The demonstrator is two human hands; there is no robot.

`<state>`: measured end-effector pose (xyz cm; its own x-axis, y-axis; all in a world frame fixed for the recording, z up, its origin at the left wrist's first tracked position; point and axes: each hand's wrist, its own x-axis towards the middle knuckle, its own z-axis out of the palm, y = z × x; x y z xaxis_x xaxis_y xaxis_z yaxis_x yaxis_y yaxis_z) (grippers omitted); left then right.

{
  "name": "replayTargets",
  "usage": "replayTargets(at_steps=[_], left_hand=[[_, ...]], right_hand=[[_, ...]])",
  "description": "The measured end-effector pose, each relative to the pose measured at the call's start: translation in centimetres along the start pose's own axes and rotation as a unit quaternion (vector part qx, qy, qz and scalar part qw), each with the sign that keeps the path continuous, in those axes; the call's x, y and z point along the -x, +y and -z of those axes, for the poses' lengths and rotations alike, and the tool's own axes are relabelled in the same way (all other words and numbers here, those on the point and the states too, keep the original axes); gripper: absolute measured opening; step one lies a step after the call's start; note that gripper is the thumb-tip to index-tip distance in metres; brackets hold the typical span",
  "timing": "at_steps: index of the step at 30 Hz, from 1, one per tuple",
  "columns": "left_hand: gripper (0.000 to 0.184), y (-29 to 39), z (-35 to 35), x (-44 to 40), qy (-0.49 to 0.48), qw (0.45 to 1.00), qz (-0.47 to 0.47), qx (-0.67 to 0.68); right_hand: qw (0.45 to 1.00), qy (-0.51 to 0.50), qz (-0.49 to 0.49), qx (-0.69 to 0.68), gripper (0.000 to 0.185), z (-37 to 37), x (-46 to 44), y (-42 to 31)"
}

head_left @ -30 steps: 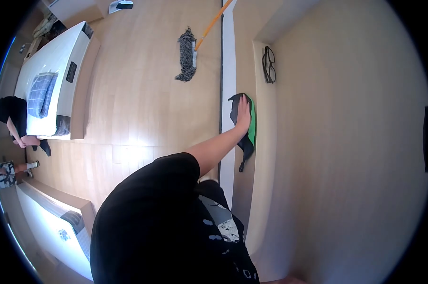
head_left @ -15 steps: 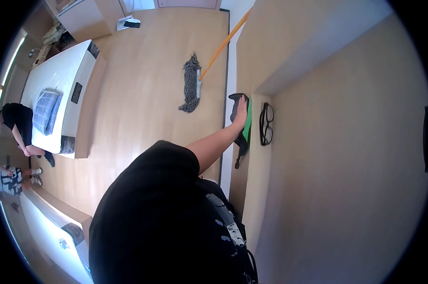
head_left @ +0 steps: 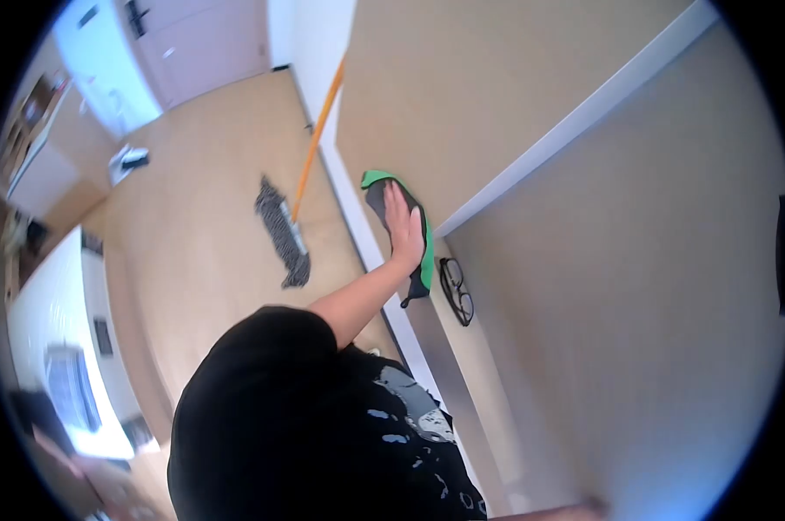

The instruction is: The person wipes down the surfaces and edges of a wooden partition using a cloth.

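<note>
My left hand (head_left: 403,227) lies with its fingers stretched out and fairly flat on a green and dark grey cloth (head_left: 376,178), pressing it against the front edge of a wooden shelf or panel. The green border shows along the right side and the top, and a dark loop hangs at the lower end. Black-framed glasses (head_left: 457,291) rest on the ledge just right of the cloth. At the bottom edge, only a blurred part of my right hand or forearm (head_left: 566,512) shows; its fingers cannot be made out.
A mop with a grey string head (head_left: 281,234) and orange handle (head_left: 318,139) leans against the wall. A bed with a plastic-covered mattress (head_left: 53,295) stands left, with a blurred person (head_left: 49,434) beside it. A dustpan (head_left: 125,163) lies near the cabinet; a pink door (head_left: 205,48) is beyond.
The view has turned, shifting the room down and left. My left hand and the cloth appear further left, with more of the cloth showing. A blurred right limb has entered at the bottom.
</note>
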<state>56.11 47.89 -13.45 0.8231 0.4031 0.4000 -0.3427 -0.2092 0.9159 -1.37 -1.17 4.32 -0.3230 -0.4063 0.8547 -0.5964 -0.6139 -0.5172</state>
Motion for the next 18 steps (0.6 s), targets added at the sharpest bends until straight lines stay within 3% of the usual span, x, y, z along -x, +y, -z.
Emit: replayTargets(at_steps=[3,5,10,12,15,18], left_hand=[[0.089,5.3,1.0,-2.8,-0.043,0.984,-0.172,-0.023],[0.098,9.0,1.9,-5.5,-0.073,0.961,-0.263,-0.054],[0.095,15.9,2.3,-11.8,-0.089,0.888,-0.436,-0.117],[0.096,20.6,2.5,-15.2,-0.1,0.855,-0.501,-0.084],[0.093,29.8,2.9,-19.9,-0.094,0.824,-0.556,-0.057],[0.085,39.7,2.8,-24.1,-0.069,0.819,-0.57,0.013]], right_hand=[[0.988,-0.022,-0.129,-0.077,0.04,-0.4,3.3,-6.0],[0.995,-0.032,-0.09,0.03,0.047,0.8,6.6,-13.8],[0.996,-0.068,0.054,0.006,0.048,1.8,14.9,-20.7],[0.991,-0.096,0.09,-0.011,0.049,3.2,17.7,-24.2],[0.982,-0.17,0.064,-0.048,0.052,5.1,21.3,-28.0],[0.969,-0.226,0.101,-0.016,0.053,6.5,23.4,-28.2]])
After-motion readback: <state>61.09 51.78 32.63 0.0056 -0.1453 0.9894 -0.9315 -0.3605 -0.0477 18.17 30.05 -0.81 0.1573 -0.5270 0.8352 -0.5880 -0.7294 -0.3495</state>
